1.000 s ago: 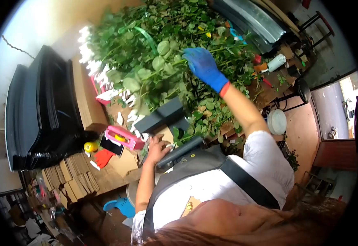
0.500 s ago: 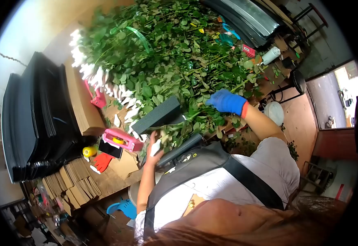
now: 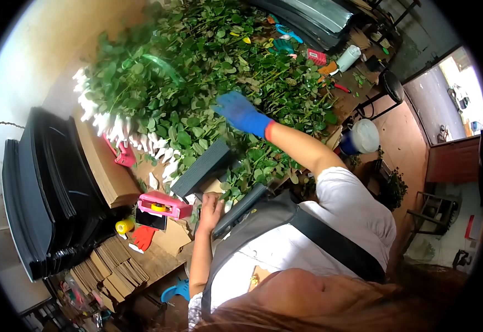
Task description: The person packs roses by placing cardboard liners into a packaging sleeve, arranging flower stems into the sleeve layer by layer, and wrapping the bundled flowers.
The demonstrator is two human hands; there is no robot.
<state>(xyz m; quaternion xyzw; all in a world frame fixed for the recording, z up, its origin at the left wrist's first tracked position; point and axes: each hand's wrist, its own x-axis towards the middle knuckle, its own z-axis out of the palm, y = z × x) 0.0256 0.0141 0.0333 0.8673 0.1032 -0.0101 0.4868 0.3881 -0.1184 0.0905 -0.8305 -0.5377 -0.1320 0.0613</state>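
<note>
My left hand (image 3: pixel 211 211), bare, rests by the near end of a dark holder with a ridged side panel (image 3: pixel 201 167) and a dark near bar (image 3: pixel 243 210). Its fingers look extended, and nothing shows in them. Beside those fingers, leafy stems and a pale bud lie between the holder's sides. My right hand (image 3: pixel 242 113), in a blue knit glove, is stretched over the big heap of leafy green stems (image 3: pixel 197 72), fingers reaching forward and touching or just above the leaves. White-sleeved buds (image 3: pixel 121 128) line the heap's left edge.
A pink tape dispenser (image 3: pixel 165 205), a phone (image 3: pixel 151 220), a red glove (image 3: pixel 143 238) and yellow tape (image 3: pixel 124 226) lie at left. Black sheets (image 3: pixel 48 188) and cardboard pieces (image 3: pixel 121 271) are stacked farther left. A white bucket (image 3: pixel 365 136) stands on the floor at right.
My right hand has moved left and farther over the heap. My left hand no longer shows the white-sleeved bud in its grip and sits against the holder. The view has shifted slightly.
</note>
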